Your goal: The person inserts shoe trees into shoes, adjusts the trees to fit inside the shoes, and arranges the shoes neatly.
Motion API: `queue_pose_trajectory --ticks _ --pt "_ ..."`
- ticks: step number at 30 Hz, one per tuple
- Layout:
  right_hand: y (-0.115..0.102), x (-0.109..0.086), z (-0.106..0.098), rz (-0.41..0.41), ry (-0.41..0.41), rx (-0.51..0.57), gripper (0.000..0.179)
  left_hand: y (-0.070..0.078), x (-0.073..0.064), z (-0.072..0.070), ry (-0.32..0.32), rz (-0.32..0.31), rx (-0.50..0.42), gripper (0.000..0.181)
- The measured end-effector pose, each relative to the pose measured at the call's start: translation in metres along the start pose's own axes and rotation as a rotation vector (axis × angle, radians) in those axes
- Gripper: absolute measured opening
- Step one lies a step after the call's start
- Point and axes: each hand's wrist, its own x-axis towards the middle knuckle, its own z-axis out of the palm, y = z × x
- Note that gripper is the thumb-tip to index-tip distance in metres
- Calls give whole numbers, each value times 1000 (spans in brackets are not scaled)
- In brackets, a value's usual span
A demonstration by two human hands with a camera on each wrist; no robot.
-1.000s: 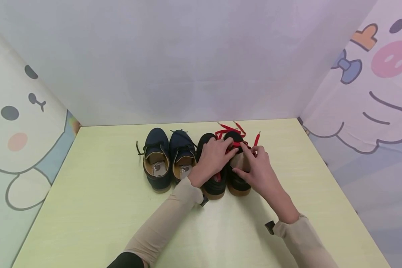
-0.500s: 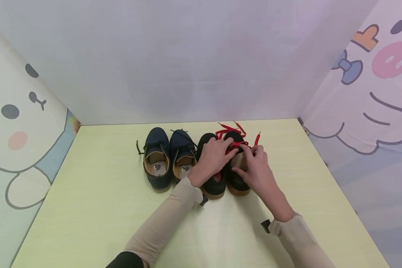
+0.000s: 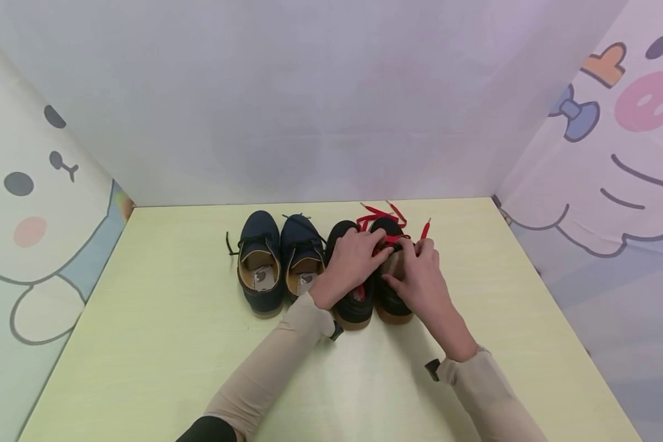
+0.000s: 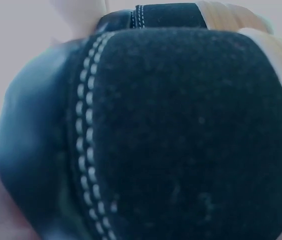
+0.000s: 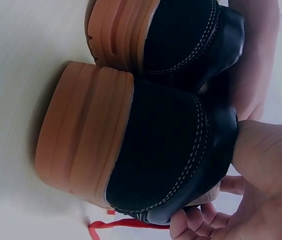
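Over the pair of black shoes with red laces, my left hand point(image 3: 350, 261) reaches across the left shoe point(image 3: 353, 312) to the lacing of the right shoe point(image 3: 393, 307). Its thumb and index finger pinch the red shoelace point(image 3: 395, 238) there. My right hand point(image 3: 424, 279) is at the same shoe's right side, thumb over the opening and fingers curled by the lacing. In the right wrist view, red lace point(image 5: 131, 222) runs up to these curled fingertips; the exact grip is hidden. The left wrist view shows mostly a black heel point(image 4: 191, 130) with white stitching.
Two navy shoes, one at the far left point(image 3: 259, 230) and another beside it point(image 3: 298, 236), stand left of the black pair, dark laces loose. Loose red lace ends point(image 3: 374, 212) lie beyond the black toes. A pale table point(image 3: 160, 344) meets a plain back wall point(image 3: 309, 110); printed cloth flanks it.
My right wrist and forearm have shifted slightly left, and the right fingers stay by the lacing. My left hand keeps nearly the same place. The shoes have not visibly moved.
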Motion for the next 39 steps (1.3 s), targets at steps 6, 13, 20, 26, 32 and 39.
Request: queue_pose_trajectory --ticks 6,13,20,26,32,39 --pt "0 4 3 12 7 10 75 -1 0 0 0 3 -6 29" --pt "-1 7 5 17 10 16 73 -2 -2 -1 10 15 -5 30" --pt "5 8 2 -46 8 34 72 -5 -4 -5 -26 57 -18 35" --pt "13 8 -5 -89 -33 101 71 -7 -4 -6 -64 90 -21 43" --pt "21 6 -10 -95 -46 152 64 -5 -6 -6 -75 95 33 57" --pt "24 6 -9 -75 0 84 75 -2 -7 -6 -55 105 103 61"
